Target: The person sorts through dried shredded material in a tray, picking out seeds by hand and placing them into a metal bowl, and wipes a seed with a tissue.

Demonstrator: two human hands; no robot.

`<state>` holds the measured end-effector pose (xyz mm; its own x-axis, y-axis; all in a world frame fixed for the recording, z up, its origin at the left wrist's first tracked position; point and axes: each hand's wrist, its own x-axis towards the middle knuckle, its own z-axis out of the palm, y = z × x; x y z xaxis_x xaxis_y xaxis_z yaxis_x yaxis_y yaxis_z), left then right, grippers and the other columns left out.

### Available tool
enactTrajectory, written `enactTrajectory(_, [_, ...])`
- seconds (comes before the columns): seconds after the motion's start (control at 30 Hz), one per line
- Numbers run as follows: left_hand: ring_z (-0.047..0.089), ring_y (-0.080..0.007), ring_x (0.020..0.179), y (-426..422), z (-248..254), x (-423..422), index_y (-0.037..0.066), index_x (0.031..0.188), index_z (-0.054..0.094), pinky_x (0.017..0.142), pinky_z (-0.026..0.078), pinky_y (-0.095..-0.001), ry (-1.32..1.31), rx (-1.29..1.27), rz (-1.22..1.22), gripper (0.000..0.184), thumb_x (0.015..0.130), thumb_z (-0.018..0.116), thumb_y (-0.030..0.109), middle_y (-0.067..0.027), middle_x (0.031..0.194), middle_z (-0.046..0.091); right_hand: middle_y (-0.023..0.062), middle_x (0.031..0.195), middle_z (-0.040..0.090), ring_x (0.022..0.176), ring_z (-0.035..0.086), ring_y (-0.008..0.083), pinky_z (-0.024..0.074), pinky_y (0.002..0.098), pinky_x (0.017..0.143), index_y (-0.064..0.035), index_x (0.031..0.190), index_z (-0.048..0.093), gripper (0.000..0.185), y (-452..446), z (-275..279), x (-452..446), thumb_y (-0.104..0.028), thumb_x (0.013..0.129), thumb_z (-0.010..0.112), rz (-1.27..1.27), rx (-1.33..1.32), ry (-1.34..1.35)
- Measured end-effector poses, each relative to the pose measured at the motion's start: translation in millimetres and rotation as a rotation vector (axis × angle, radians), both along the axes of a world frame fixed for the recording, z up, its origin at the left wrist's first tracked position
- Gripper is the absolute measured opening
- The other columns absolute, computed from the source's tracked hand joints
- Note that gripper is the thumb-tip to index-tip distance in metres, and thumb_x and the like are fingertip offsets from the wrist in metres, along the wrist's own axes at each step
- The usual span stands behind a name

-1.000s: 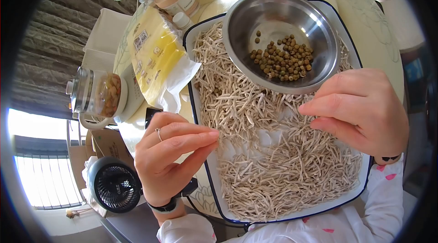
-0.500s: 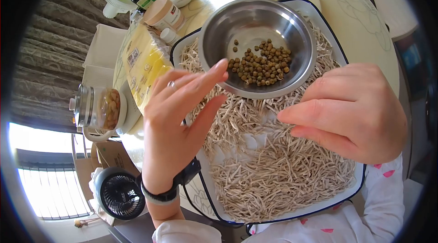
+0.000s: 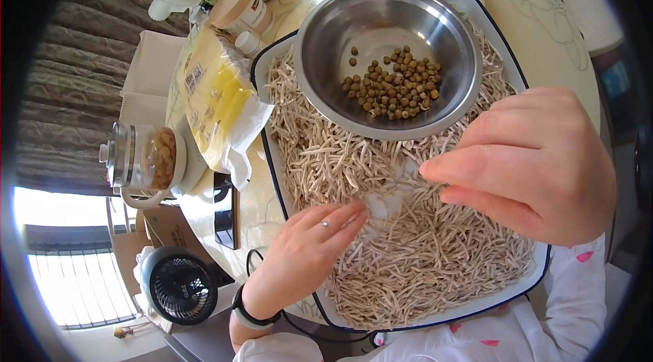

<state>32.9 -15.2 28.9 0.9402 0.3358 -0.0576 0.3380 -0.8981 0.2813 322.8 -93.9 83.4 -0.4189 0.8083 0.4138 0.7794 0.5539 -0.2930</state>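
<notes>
Loosely, the right hand (image 3: 534,168) curls half-open above pale strips (image 3: 435,273).

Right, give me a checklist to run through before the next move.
1. Bowl upright: ok, its open side faces up, over the far part of the tray.
2. All balls in the bowl: cannot tell; strays could hide among the strips.
3. Strips spread evenly: not ok, a pale gap shows near the left hand.
4. Left fingertips at the strips: ok.
5. Right hand empty: cannot tell.
6. Bag clear of the tray's rim: cannot tell.
</notes>
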Motion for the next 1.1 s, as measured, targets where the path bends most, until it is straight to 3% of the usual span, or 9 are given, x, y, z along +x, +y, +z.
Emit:
enactTrajectory(0.07, [0.062, -0.0273, 0.113, -5, -3, -1, 0.005, 0.116, 0.069, 0.096, 0.052, -0.0382, 0.018, -0.025, -0.02, 0.042, 0.074, 0.064, 0.0, -0.0035, 0.132, 0.062, 0.0044, 0.075, 0.067, 0.065, 0.065, 0.0209, 0.0459, 0.0327, 0.052, -0.0068, 0.095, 0.075, 0.029, 1, 0, 0, -0.015, 0.069, 0.083, 0.002, -0.003, -0.011])
enactTrajectory(0.27, [0.067, -0.0289, 0.104, -3, -1, -17, 0.004, 0.103, 0.072, 0.085, 0.056, -0.0401, -0.084, -0.189, -0.048, 0.032, 0.072, 0.067, -0.002, -0.0057, 0.118, 0.068, 0.0036, 0.075, 0.067, 0.063, 0.064, 0.0201, 0.0423, 0.0326, 0.05, -0.0073, 0.096, 0.075, 0.03, 1, -4, 0, -0.016, 0.069, 0.083, 0.003, -0.009, -0.004])
enactTrajectory(0.4, [0.069, -0.0291, 0.092, 5, 6, -12, 0.006, 0.097, 0.072, 0.078, 0.056, -0.0394, -0.179, -0.021, 0.107, 0.028, 0.069, 0.072, 0.0, -0.0078, 0.102, 0.07, 0.0034, 0.075, 0.067, 0.063, 0.064, 0.0202, 0.0415, 0.0328, 0.05, -0.0076, 0.096, 0.075, 0.029, 2, -6, -3, -0.017, 0.069, 0.082, 0.006, -0.018, -0.014])
enactTrajectory(0.6, [0.065, -0.0238, 0.086, 14, -2, -5, 0.011, 0.098, 0.073, 0.073, 0.051, -0.0367, -0.07, -0.034, -0.069, 0.024, 0.075, 0.076, 0.01, -0.0023, 0.093, 0.067, 0.0038, 0.075, 0.067, 0.063, 0.064, 0.02, 0.0413, 0.033, 0.051, -0.0078, 0.096, 0.075, 0.03, 1, -5, -3, -0.017, 0.069, 0.083, 0.019, -0.038, -0.027])
enactTrajectory(0.8, [0.062, -0.023, 0.086, 14, -3, -15, 0.013, 0.097, 0.072, 0.073, 0.048, -0.0361, -0.009, -0.088, -0.035, 0.021, 0.076, 0.078, 0.013, -0.001, 0.089, 0.063, 0.0038, 0.075, 0.067, 0.063, 0.064, 0.0201, 0.0428, 0.0339, 0.053, -0.0082, 0.096, 0.075, 0.03, 5, -10, -5, -0.017, 0.068, 0.083, 0.016, -0.059, -0.013])
enactTrajectory(0.9, [0.062, -0.0229, 0.087, 15, -3, -19, 0.012, 0.096, 0.072, 0.075, 0.047, -0.036, 0.026, 0.036, 0.03, 0.02, 0.077, 0.077, 0.013, -0.0008, 0.09, 0.064, 0.0038, 0.074, 0.067, 0.062, 0.063, 0.0205, 0.0426, 0.0344, 0.054, -0.0083, 0.095, 0.075, 0.03, 4, -11, -7, -0.017, 0.068, 0.083, -0.004, -0.081, -0.018])
enactTrajectory(1.1, [0.062, -0.0229, 0.089, 23, -6, -28, 0.01, 0.094, 0.071, 0.076, 0.047, -0.0364, -0.112, -0.042, 0.03, 0.018, 0.077, 0.076, 0.011, -0.0006, 0.091, 0.064, 0.0037, 0.073, 0.067, 0.061, 0.062, 0.0217, 0.0403, 0.035, 0.053, -0.0088, 0.094, 0.075, 0.03, 5, -7, -10, -0.02, 0.068, 0.083, -0.008, -0.137, -0.05])
